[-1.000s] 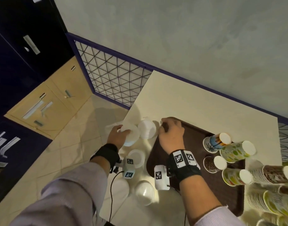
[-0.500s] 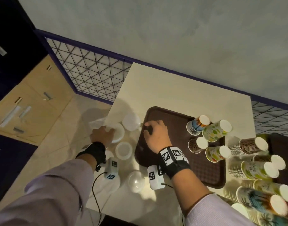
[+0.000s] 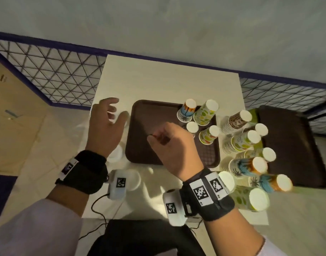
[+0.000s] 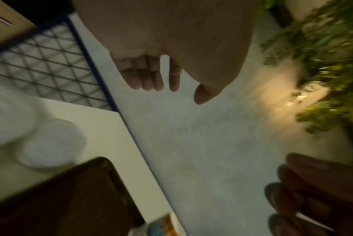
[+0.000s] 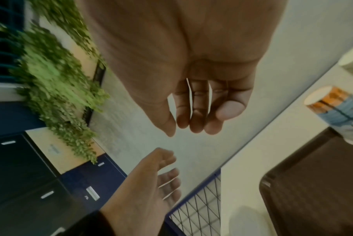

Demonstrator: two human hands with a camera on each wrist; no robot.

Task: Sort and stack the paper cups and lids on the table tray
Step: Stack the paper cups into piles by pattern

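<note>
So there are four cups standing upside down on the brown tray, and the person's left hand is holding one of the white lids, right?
Not quite. The left hand holds nothing: the left wrist view shows its fingers loose and bare above the table. The four upside-down cups on the brown tray are right.

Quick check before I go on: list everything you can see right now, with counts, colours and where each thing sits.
Table: one, cream, centre of view.
Tray: one, brown, mid-table.
Single cups: four, patterned, upside down on the tray's right side.
Cup stacks: several, patterned, right of the tray; exact count unclear.
Second tray: one, dark, far right.
Lids: at least three, white, left of the tray, partly hidden.
Mesh fence: one, dark blue, behind the table.
Left hand: open, above the lids, holding nothing.
Right hand: fingers loosely curled, above the tray, holding nothing.
</note>
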